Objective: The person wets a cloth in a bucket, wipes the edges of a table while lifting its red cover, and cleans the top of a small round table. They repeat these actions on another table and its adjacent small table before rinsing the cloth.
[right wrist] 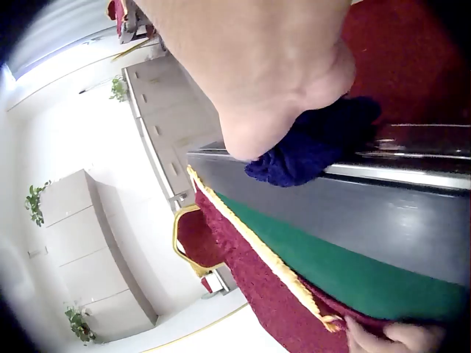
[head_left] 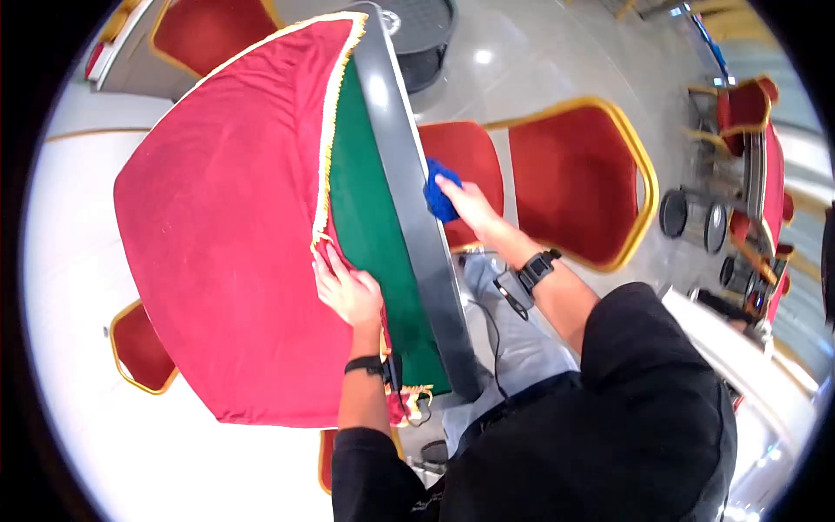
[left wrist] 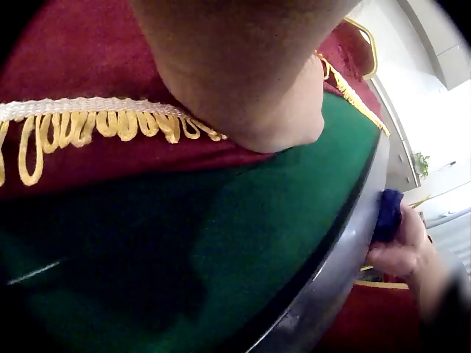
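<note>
My left hand [head_left: 350, 291] rests on the edge of a red tablecloth [head_left: 235, 200] with yellow looped fringe, its fingers extended over the folded-back border. Beside that hand, a strip of green table surface [head_left: 370, 217] shows between the cloth and a grey table rim [head_left: 402, 165]. Out at the rim's outer edge, my right hand [head_left: 470, 207] grips a bunched dark blue cloth [head_left: 441, 193]. In the right wrist view the blue cloth [right wrist: 313, 147] lies against the rim's metal trim, partly covered by the hand.
Red chairs with gold frames stand around the table; one chair [head_left: 574, 183] is close by my right arm. A dark round-cornered stand [head_left: 426, 35] is past the table's far end. Pale cabinets [right wrist: 96, 257] line a wall.
</note>
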`<move>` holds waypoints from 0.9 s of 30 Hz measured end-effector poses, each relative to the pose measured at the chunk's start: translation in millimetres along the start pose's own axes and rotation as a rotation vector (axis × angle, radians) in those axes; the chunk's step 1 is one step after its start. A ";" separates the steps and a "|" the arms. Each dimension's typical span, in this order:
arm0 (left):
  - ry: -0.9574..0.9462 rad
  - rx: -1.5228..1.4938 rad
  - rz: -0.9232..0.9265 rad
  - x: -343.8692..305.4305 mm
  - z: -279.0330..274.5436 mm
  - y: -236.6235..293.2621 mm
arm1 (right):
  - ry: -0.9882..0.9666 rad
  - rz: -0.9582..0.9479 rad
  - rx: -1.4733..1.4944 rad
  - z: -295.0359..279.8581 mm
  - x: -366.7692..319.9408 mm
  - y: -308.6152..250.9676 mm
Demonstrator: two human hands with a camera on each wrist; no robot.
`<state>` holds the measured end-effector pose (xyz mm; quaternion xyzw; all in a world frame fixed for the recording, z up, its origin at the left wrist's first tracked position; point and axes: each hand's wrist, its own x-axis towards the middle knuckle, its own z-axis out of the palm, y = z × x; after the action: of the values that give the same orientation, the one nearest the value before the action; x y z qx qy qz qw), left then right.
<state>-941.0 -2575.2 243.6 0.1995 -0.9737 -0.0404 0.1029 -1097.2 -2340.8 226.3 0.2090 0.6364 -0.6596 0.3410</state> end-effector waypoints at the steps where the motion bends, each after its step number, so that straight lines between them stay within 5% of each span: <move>1: 0.006 -0.011 -0.001 -2.7 0.9 -0.5 | 0.006 0.052 0.029 -1.2 -29.1 23.2; 6: 0.034 -0.010 0.016 -10.4 4.5 -4.5 | 0.125 0.154 -0.080 -4.7 -166.4 140.0; 8: 0.039 -0.004 0.020 -9.8 5.8 -2.5 | 0.035 0.214 -0.132 -14.9 -206.5 216.5; 10: 0.045 -0.015 0.022 -8.1 8.6 0.0 | -0.007 0.327 -0.209 -19.4 -269.4 232.1; 13: 0.031 -0.002 0.008 -13.1 10.8 -5.6 | -0.078 0.339 0.163 -24.4 -314.4 281.8; 20: -0.007 -0.004 -0.012 -13.0 11.3 -5.8 | -0.064 0.323 0.360 -23.9 -265.8 260.0; 24: -0.013 -0.014 -0.010 -9.5 13.1 -3.4 | -0.087 0.337 0.630 -27.1 -210.5 194.5; 27: -0.051 -0.033 -0.027 -10.6 2.6 2.7 | -0.222 0.337 0.110 -36.9 -165.1 150.7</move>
<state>-933.1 -2568.5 239.4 0.2095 -0.9724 -0.0627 0.0809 -882.9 -2267.8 234.6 0.2569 0.5140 -0.6459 0.5026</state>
